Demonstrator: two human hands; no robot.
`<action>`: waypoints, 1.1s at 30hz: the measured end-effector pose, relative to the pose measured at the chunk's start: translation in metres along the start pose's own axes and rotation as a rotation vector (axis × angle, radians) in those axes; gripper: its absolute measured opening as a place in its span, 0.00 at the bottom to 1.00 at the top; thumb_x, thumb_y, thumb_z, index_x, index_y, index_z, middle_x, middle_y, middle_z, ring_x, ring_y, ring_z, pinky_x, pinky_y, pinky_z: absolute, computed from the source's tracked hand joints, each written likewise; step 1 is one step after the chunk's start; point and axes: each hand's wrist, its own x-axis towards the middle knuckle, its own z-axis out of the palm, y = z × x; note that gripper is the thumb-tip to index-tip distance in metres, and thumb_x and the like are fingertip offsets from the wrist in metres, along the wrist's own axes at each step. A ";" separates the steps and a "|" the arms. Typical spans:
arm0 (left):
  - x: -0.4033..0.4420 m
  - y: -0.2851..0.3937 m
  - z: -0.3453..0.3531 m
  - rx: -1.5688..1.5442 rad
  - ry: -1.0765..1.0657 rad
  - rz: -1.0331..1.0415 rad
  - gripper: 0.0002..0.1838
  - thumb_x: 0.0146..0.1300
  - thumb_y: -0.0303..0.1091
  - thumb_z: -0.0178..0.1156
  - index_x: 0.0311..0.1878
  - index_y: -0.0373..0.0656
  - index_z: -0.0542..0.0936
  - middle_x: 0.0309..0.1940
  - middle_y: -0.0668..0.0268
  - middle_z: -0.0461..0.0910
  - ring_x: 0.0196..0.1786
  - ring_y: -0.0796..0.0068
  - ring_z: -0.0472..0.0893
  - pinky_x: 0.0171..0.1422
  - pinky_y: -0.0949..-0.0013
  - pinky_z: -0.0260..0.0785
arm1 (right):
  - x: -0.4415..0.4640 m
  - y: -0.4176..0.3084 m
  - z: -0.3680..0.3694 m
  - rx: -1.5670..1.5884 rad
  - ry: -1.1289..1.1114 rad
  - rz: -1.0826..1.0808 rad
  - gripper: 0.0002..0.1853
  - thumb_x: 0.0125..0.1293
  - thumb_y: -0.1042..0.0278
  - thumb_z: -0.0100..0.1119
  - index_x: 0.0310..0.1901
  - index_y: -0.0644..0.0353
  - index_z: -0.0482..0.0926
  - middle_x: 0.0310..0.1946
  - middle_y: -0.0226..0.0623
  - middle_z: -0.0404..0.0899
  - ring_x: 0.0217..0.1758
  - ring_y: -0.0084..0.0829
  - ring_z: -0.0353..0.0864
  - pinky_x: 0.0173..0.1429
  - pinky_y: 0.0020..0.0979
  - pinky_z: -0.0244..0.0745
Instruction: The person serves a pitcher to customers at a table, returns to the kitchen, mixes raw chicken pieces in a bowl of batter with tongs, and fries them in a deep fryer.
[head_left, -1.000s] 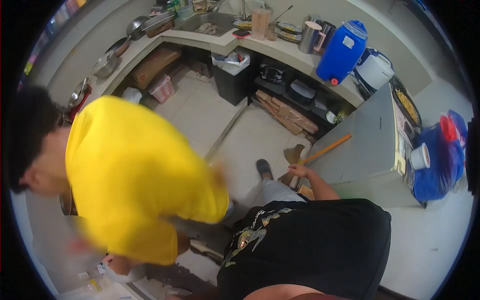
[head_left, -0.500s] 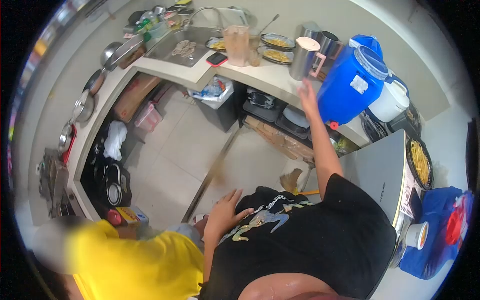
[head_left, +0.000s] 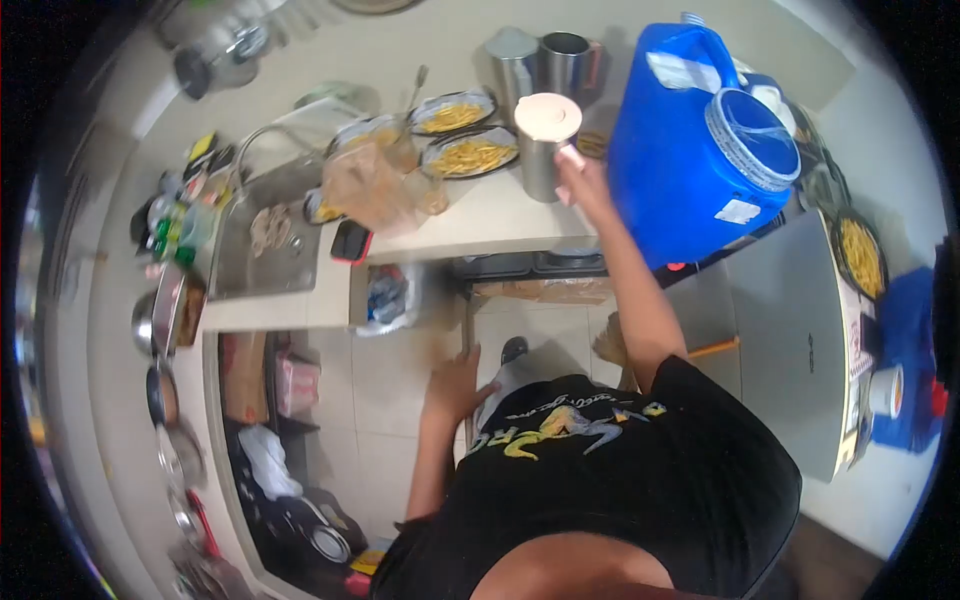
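Observation:
My right hand (head_left: 583,183) is wrapped round the pink handle of a steel pitcher (head_left: 543,165) with a pale pink lid. The pitcher stands upright on the counter (head_left: 480,222), left of a large blue jug (head_left: 668,150). In front of my black shirt, my left hand (head_left: 457,388) hangs with its thumb apart from the fingers and nothing in it. Left of the pitcher are plates of fries (head_left: 470,156), a blurred clear plastic pitcher (head_left: 372,190) and a small glass (head_left: 434,194).
Two more steel pitchers (head_left: 566,68) stand behind. A phone (head_left: 351,241) lies near the counter edge beside the sink (head_left: 270,240), which has a cloth (head_left: 270,229) in it. Below are a lined trash bin (head_left: 390,300) and shelves. A basket of fries (head_left: 860,255) sits at the right.
My right hand has reached the steel pitcher and closed on its handle. The view has shifted closer to the counter, and the person in yellow has gone out of view.

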 end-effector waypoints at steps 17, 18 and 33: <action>0.119 0.196 -0.086 -0.493 -0.355 1.138 0.12 0.59 0.32 0.63 0.41 0.33 0.79 0.37 0.58 0.81 0.39 0.67 0.80 0.48 0.68 0.71 | -0.439 0.002 -0.106 0.101 0.600 0.164 0.08 0.56 0.70 0.62 0.24 0.65 0.81 0.16 0.31 0.76 0.21 0.17 0.70 0.27 0.27 0.65; 0.111 0.226 -0.067 -0.479 -0.406 1.170 0.12 0.59 0.32 0.63 0.41 0.32 0.79 0.37 0.58 0.81 0.39 0.68 0.80 0.48 0.68 0.71 | -0.474 -0.002 -0.119 0.060 0.666 0.171 0.08 0.55 0.69 0.63 0.24 0.66 0.81 0.16 0.31 0.76 0.21 0.17 0.69 0.26 0.27 0.65; -0.084 0.567 0.280 -0.003 -1.026 1.731 0.19 0.64 0.30 0.60 0.58 0.38 0.74 0.62 0.56 0.72 0.63 0.64 0.73 0.60 0.63 0.70 | -0.821 -0.065 -0.269 -0.464 1.878 -0.035 0.14 0.51 0.66 0.64 0.17 0.66 0.73 0.11 0.41 0.67 0.14 0.24 0.64 0.22 0.31 0.60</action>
